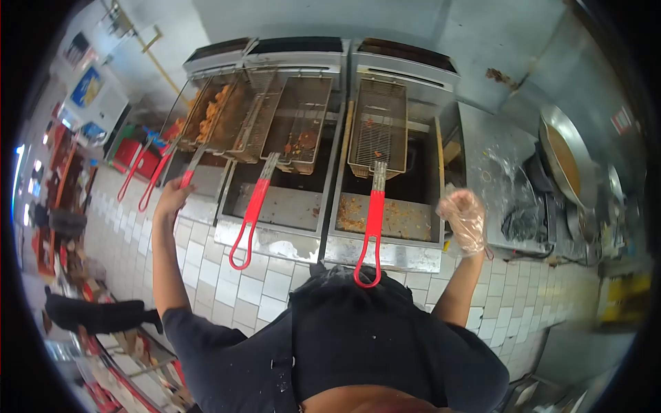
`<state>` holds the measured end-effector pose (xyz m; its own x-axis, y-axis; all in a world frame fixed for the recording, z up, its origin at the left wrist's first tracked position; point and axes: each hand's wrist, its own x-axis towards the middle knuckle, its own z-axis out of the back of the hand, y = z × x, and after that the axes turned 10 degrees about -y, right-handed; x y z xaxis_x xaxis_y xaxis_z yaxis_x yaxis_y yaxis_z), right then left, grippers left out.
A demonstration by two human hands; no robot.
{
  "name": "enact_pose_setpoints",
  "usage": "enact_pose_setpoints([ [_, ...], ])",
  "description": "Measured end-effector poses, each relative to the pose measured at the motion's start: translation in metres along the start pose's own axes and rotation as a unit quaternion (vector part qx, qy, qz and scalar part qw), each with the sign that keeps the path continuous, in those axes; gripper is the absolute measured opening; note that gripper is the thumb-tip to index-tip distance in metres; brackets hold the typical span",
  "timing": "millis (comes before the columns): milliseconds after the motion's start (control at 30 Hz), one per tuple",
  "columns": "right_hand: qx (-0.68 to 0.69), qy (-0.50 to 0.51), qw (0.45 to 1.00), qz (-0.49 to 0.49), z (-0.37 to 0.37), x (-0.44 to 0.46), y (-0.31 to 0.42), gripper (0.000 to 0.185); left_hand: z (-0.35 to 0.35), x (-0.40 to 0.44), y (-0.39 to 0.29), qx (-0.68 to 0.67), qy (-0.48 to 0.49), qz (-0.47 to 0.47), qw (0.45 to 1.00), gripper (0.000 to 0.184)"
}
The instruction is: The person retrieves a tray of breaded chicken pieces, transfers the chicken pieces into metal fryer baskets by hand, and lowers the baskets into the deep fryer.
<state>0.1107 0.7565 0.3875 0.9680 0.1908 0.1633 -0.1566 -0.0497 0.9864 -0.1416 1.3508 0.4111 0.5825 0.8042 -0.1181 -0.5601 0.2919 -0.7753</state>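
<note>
My left hand [175,197], bare, is closed on the red handle of a wire fryer basket [215,110] that holds fried golden-brown pieces. My right hand [463,217] wears a clear plastic glove and hangs beside the right fryer's edge, its fingers curled; anything inside them is hidden. A middle basket [303,124] with dark crumbs rests over the middle fryer, its red handle [252,215] pointing toward me. Over the right fryer sits another basket [377,127] with a few crumbs, its red handle [374,220] reaching my apron.
Left of the fryers are more red basket handles [157,175] and a red container [134,160]. A metal counter [492,165] with white residue stands at the right, beside a large pan [568,155] of brown liquid. Shelves line the far left.
</note>
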Motion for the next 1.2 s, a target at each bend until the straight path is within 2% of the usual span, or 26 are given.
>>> enact_pose_setpoints([
  [33, 0.001, 0.009, 1.0, 0.025, -0.013, 0.003, 0.009, 0.019, 0.01, -0.001, 0.003, 0.0, 0.0, -0.004, 1.0, 0.011],
  [100, 0.142, 0.119, 0.982, 0.037, -0.042, 0.006, 0.035, 0.018, 0.022, -0.016, -0.001, 0.004, 0.003, -0.019, 1.0, 0.01],
  [167, 0.149, 0.203, 0.966, 0.053, -0.07, 0.011, 0.047, 0.021, 0.022, -0.043, -0.029, -0.036, -0.049, -0.041, 0.997, 0.011],
  [233, 0.092, 0.314, 0.944, 0.046, -0.094, 0.014, 0.065, 0.025, 0.014, -0.068, -0.061, -0.048, -0.072, -0.076, 0.993, 0.01],
  [300, 0.207, 0.395, 0.895, -0.023, -0.126, 0.02, 0.062, 0.036, -0.002, -0.104, -0.085, -0.059, -0.095, -0.1, 0.989, 0.009],
  [367, 0.178, 0.421, 0.884, -0.1, -0.142, 0.017, 0.087, 0.04, -0.026, -0.13, -0.119, -0.16, -0.079, -0.122, 0.976, 0.007],
  [433, 0.202, 0.465, 0.857, -0.098, -0.16, 0.029, 0.07, 0.053, -0.052, -0.161, -0.153, -0.195, -0.06, -0.118, 0.972, 0.007],
  [500, 0.183, 0.422, 0.884, -0.087, -0.154, 0.007, 0.087, 0.063, -0.087, -0.195, -0.188, -0.406, 0.016, -0.098, 0.909, 0.008],
  [533, 0.226, 0.412, 0.873, -0.132, -0.155, -0.001, 0.086, 0.07, -0.1, -0.206, -0.201, -0.391, 0.036, -0.113, 0.913, 0.011],
  [567, 0.225, 0.416, 0.871, -0.132, -0.151, -0.005, 0.088, 0.07, -0.115, -0.22, -0.217, -0.375, 0.055, -0.128, 0.916, 0.014],
  [633, 0.353, 0.424, 0.792, -0.262, -0.138, -0.017, 0.093, 0.051, -0.172, -0.262, -0.249, -0.348, -0.003, -0.133, 0.928, 0.025],
  [667, 0.427, 0.409, 0.77, -0.238, -0.134, -0.021, 0.093, 0.047, -0.195, -0.262, -0.241, -0.23, -0.028, -0.21, 0.95, 0.029],
  [700, 0.428, 0.411, 0.768, -0.24, -0.12, -0.024, 0.095, 0.047, -0.218, -0.261, -0.23, -0.109, -0.052, -0.285, 0.951, 0.032],
  [767, 0.421, 0.302, 0.821, -0.239, -0.09, -0.026, 0.103, 0.044, -0.265, -0.296, -0.248, -0.237, -0.021, -0.309, 0.921, 0.034],
  [800, 0.456, 0.338, 0.802, -0.188, -0.086, -0.019, 0.069, 0.039, -0.278, -0.305, -0.249, -0.248, 0.004, -0.319, 0.915, 0.033],
  [833, 0.507, 0.332, 0.759, -0.237, -0.068, -0.02, 0.057, 0.037, -0.29, -0.312, -0.249, -0.26, 0.027, -0.332, 0.906, 0.033],
  [867, 0.552, 0.325, 0.712, -0.288, -0.046, -0.024, 0.045, 0.035, -0.302, -0.324, -0.246, -0.256, 0.067, -0.279, 0.923, 0.032],
  [933, 0.58, 0.346, 0.715, -0.181, -0.025, -0.014, -0.011, 0.033, -0.333, -0.348, -0.246, -0.276, 0.093, -0.294, 0.91, 0.038],
  [967, 0.552, 0.345, 0.749, -0.121, -0.003, -0.02, -0.018, 0.033, -0.35, -0.36, -0.245, -0.317, 0.125, -0.265, 0.902, 0.04],
  [1000, 0.507, 0.24, 0.802, -0.205, 0.022, -0.034, 0.005, 0.032, -0.367, -0.372, -0.243, -0.357, 0.153, -0.234, 0.891, 0.041],
  [1033, 0.4, 0.256, 0.871, -0.127, 0.037, -0.024, -0.019, 0.027, -0.381, -0.378, -0.237, -0.411, 0.224, -0.101, 0.878, 0.038],
  [1067, 0.274, 0.239, 0.926, -0.105, 0.047, -0.022, -0.026, 0.018, -0.408, -0.369, -0.217, -0.471, 0.286, -0.056, 0.833, 0.031],
  [1100, 0.269, 0.245, 0.925, -0.111, 0.054, -0.018, -0.042, 0.018, -0.439, -0.359, -0.192, -0.524, 0.348, -0.011, 0.777, 0.026],
  [1133, 0.064, 0.193, 0.975, -0.086, 0.059, -0.013, -0.063, 0.017, -0.462, -0.357, -0.175, -0.528, 0.344, -0.004, 0.776, 0.026],
  [1167, -0.142, 0.132, 0.98, -0.053, 0.062, -0.012, -0.078, 0.019, -0.483, -0.354, -0.162, -0.592, 0.393, 0.069, 0.7, 0.019],
  [1200, -0.145, 0.131, 0.979, -0.053, 0.066, -0.012, -0.084, 0.019, -0.501, -0.349, -0.152, -0.645, 0.438, 0.137, 0.611, 0.015],
])
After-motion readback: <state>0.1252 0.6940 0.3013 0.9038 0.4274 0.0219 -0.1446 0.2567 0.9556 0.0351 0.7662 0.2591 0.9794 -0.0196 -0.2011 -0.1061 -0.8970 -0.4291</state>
